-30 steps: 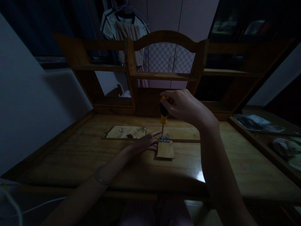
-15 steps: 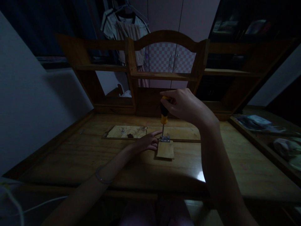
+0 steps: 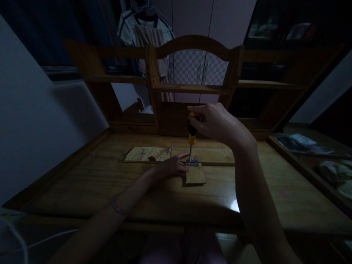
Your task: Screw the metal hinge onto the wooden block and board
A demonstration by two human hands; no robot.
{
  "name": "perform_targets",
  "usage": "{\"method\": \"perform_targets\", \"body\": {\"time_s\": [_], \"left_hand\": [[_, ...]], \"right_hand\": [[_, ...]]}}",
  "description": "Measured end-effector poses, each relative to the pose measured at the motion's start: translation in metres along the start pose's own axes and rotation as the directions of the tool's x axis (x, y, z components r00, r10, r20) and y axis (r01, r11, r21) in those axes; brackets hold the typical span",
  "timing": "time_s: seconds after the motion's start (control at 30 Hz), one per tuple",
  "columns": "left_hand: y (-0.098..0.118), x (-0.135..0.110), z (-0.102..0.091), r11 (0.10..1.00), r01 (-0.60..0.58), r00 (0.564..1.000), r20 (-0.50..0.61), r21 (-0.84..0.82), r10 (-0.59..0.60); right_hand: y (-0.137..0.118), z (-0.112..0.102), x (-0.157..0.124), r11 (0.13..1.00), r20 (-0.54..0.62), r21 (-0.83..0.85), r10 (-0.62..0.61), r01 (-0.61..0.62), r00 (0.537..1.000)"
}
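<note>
Yellow-and-black screwdriver (image 3: 191, 139) near-upright, tip at silver hinge (image 3: 194, 164) | right hand (image 3: 214, 120) gripping its handle, above hinge | left hand (image 3: 173, 166) loosely open, left of hinge | pale wooden piece (image 3: 195, 176) hinge's near side

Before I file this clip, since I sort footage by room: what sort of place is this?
Likely a home bedroom: a shirt hangs beyond the shelf unit of a wooden desk, near pinkish cabinet doors with checked panels.

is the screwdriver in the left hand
No, the right hand grips the screwdriver by its handle, while the left hand is down beside the metal hinge.
</note>
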State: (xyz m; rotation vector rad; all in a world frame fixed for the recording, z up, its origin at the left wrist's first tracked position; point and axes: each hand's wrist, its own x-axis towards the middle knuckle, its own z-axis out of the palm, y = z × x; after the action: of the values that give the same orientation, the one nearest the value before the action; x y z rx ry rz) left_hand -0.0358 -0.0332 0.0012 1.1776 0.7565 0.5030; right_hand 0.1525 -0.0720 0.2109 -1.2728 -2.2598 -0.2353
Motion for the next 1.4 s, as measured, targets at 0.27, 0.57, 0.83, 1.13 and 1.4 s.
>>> {"method": "perform_targets", "body": {"time_s": [0.27, 0.57, 0.83, 1.13, 1.4], "left_hand": [[-0.004, -0.001, -0.005, 0.999, -0.027, 0.999, 0.038, 0.033, 0.026], [0.007, -0.007, 0.006, 1.000, 0.001, 1.000, -0.006, 0.003, -0.001], [-0.002, 0.000, -0.001, 1.000, -0.008, 1.000, 0.017, -0.005, 0.008], [0.005, -0.006, 0.002, 0.999, 0.003, 1.000, -0.013, 0.051, -0.002], [0.004, -0.004, 0.000, 0.997, -0.012, 1.000, -0.007, 0.078, 0.012]], "right_hand": [[0.001, 0.000, 0.001, 0.999, -0.016, -0.020, 0.025, -0.025, 1.000], [-0.004, -0.004, 0.001, 1.000, -0.009, 0.002, -0.013, 0.013, 1.000], [0.001, 0.001, 0.002, 0.999, 0.007, 0.032, -0.034, 0.034, 0.999], [0.001, 0.000, 0.001, 0.998, -0.037, 0.036, -0.046, 0.047, 0.998], [-0.004, -0.004, 0.001, 0.999, -0.017, 0.029, -0.032, 0.032, 0.999]]}}
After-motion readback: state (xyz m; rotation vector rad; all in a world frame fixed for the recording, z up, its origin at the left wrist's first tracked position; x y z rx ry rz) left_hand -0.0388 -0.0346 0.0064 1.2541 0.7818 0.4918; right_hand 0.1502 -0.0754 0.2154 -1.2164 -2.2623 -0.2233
